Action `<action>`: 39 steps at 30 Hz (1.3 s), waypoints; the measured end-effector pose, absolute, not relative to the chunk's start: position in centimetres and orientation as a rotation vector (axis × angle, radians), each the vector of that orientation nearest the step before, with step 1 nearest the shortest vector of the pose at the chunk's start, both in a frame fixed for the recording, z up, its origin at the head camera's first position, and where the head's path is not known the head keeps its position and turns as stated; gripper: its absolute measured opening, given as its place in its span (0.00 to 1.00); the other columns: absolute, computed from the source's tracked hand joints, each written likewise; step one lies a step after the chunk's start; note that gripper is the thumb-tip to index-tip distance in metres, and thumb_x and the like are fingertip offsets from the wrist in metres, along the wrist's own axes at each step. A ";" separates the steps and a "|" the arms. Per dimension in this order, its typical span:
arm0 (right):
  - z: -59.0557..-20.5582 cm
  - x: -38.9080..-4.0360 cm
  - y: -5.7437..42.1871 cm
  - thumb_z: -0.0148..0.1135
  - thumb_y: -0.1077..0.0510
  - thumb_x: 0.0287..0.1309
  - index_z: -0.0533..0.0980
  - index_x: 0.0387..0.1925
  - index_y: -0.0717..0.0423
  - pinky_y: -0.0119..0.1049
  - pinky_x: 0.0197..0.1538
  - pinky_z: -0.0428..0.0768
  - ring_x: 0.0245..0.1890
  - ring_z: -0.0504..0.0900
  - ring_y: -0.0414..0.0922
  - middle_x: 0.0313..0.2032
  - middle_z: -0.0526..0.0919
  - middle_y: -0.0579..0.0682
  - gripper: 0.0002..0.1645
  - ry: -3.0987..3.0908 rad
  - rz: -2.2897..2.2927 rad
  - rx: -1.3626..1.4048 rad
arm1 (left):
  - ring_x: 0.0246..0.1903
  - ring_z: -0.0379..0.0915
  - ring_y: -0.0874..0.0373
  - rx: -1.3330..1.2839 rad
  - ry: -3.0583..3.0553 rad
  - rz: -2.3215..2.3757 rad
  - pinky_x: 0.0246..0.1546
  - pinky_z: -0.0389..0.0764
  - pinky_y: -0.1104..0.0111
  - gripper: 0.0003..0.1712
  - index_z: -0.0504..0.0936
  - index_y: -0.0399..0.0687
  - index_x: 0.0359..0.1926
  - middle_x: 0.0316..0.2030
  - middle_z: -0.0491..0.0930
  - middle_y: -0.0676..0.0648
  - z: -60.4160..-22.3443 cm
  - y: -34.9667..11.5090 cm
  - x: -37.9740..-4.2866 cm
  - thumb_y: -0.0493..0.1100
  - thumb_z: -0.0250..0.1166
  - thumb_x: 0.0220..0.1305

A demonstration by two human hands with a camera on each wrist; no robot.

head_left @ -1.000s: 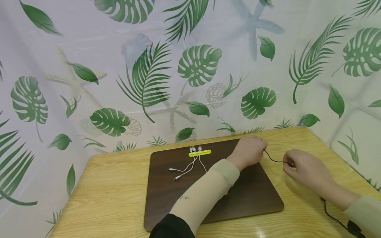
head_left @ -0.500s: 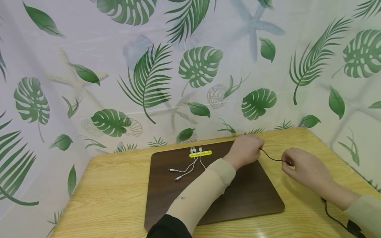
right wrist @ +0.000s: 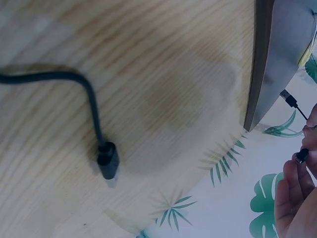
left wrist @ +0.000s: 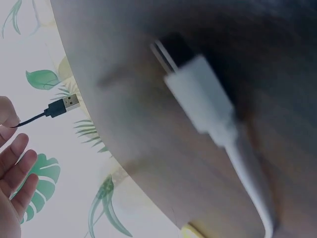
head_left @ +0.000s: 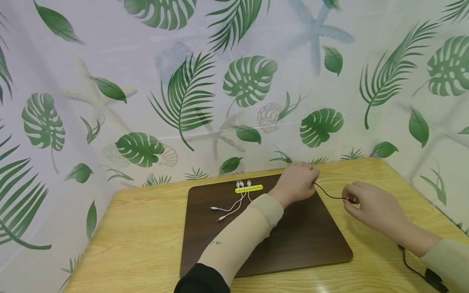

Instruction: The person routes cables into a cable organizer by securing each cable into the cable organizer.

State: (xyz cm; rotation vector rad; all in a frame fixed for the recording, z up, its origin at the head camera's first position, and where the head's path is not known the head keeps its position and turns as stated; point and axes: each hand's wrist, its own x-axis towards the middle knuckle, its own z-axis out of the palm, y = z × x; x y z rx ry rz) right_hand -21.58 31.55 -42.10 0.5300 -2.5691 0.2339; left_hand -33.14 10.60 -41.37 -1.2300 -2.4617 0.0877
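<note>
My left hand (head_left: 296, 184), over the far right part of a dark brown board (head_left: 307, 240), pinches a black USB cable (head_left: 327, 195) near one end. Its USB plug (left wrist: 63, 105) sticks out past the thumb and fingertip in the left wrist view; the other fingers are loosely bent. To the right of the board, my right hand (head_left: 373, 205) pinches the same cable by its other end, a small black connector (right wrist: 301, 156). The cable sags slightly between the hands. White cables (head_left: 234, 207) sit in a yellow cable clip strip (head_left: 249, 189) at the board's back.
The board lies on a light wooden table (head_left: 139, 232) against a leaf-printed cloth (head_left: 205, 122). Another black cable with a plug (right wrist: 108, 161) lies on the table under my right wrist. A white cable's plug (left wrist: 200, 94) lies on the board close to my left wrist.
My left hand has moved left over the board, carrying its end of the black cable. My right hand has shifted slightly left too. Both hands keep their hold.
</note>
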 end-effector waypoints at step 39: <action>-41.1 -24.6 26.5 0.80 0.64 0.39 0.83 0.24 0.48 0.48 0.35 0.80 0.31 0.80 0.49 0.31 0.80 0.49 0.12 -2.398 0.192 0.743 | 0.46 0.82 0.60 -1.193 -2.505 0.235 0.49 0.78 0.65 0.03 0.83 0.60 0.42 0.40 0.84 0.57 -39.5 4.1 -34.4 0.46 0.64 0.70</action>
